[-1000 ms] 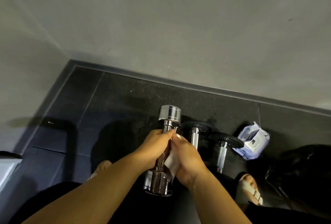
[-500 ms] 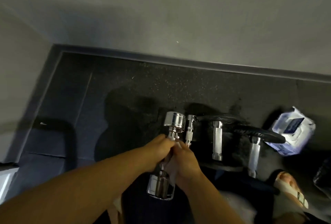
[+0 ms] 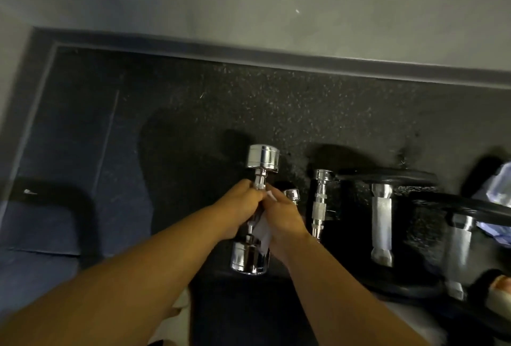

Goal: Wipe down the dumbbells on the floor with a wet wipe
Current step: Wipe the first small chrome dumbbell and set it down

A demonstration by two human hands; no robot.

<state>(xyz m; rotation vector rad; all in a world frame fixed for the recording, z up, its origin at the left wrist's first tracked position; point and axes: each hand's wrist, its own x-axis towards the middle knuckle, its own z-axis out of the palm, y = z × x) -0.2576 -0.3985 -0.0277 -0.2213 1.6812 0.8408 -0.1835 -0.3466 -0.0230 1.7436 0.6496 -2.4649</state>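
My left hand [image 3: 240,206] grips chrome dumbbell [image 3: 262,157] by handle, far head toward wall. My right hand [image 3: 286,218] curls round same handle, pressing wet wipe [image 3: 262,230] against it. Other dumbbells [image 3: 381,218] lie on floor [image 3: 318,113] just right.

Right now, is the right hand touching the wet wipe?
Touching. The head view shows the right hand curled round the white wet wipe, pressing it against the handle of the chrome dumbbell.
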